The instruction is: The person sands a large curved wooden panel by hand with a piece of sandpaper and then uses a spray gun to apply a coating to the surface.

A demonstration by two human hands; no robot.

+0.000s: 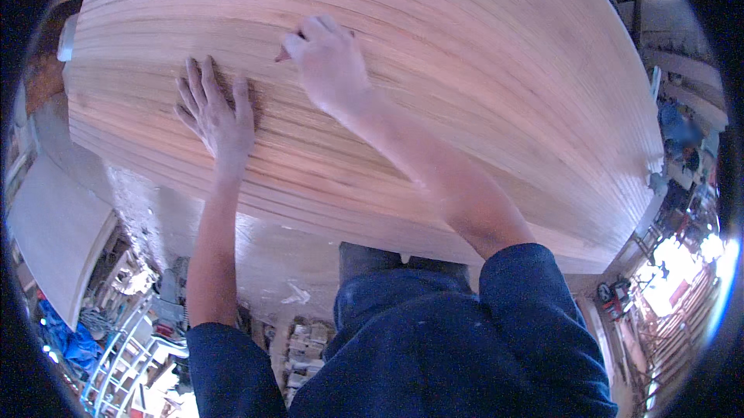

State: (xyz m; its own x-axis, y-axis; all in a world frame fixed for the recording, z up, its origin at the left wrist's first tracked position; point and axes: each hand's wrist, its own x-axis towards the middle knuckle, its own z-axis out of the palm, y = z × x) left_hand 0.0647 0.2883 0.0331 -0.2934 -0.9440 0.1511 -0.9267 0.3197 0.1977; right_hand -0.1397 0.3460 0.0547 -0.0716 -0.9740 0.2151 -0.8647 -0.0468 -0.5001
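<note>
A broad, curved surface of narrow wooden strips (434, 108), shaped like a boat hull, spans the view in front of me. My left hand (219, 114) lies flat on it with the fingers spread, holding nothing. Farther up and to the right, my right hand (329, 61) is closed and pressed to the wood. Reddish-brown edges of what looks like a piece of sandpaper (282, 55) stick out beside its fingers; the rest is hidden under the hand. Pale dust coats the right hand and forearm.
The lower edge of the wooden surface runs just in front of my waist. A pale curved panel (54, 220) stands at the left. Below it are a blue tarp (68, 337) and a metal ladder-like frame (116, 360). Stacked clutter and slats line the right side.
</note>
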